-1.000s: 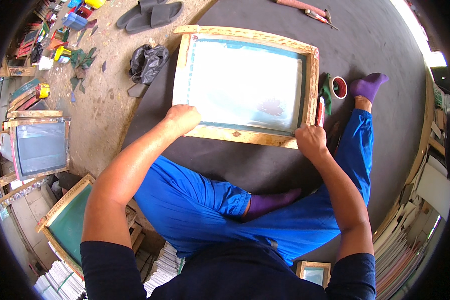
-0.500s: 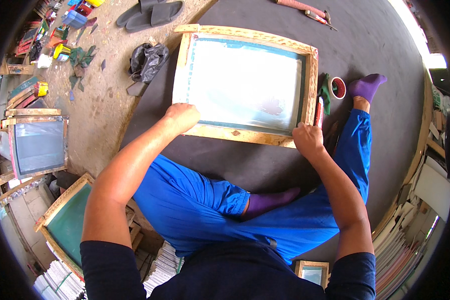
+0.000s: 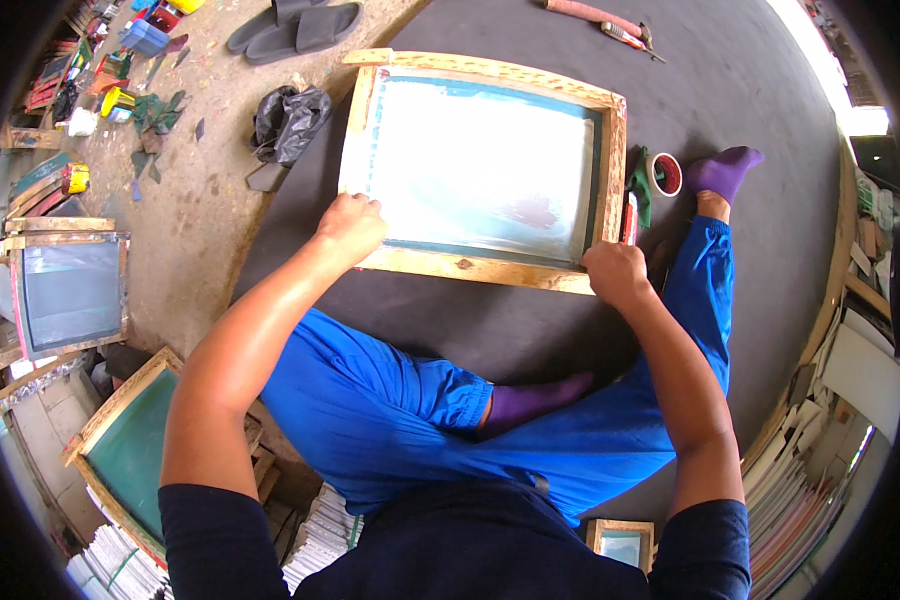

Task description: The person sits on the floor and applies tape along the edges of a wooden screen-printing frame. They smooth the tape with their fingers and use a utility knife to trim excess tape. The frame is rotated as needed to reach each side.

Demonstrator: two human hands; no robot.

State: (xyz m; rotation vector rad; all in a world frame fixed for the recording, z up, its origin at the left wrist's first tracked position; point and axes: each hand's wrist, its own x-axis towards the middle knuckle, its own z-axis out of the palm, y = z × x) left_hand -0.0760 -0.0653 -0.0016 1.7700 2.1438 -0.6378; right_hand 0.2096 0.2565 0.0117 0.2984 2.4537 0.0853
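A wooden-framed printing screen [image 3: 490,268] with pale mesh lies flat on a dark grey mat [image 3: 750,80] in front of me. My left hand [image 3: 350,226] rests closed on the frame's near left corner. At the near right corner my right hand [image 3: 615,272] grips the wood. A reddish smear shows on the mesh near the right side. I sit on the floor in blue trousers with purple socks, one leg stretched out to the right of the frame.
A small round red-filled tub [image 3: 665,174] and a green tool [image 3: 638,185] lie right of the frame. Black cloth [image 3: 288,120] and grey sandals [image 3: 295,25] lie at the left. More framed screens [image 3: 65,290] [image 3: 130,450] stand at far left. Stacked paper [image 3: 810,490] is at right.
My right hand has slid a little left along the frame's near right corner. The left hand and the screen stay where they were.
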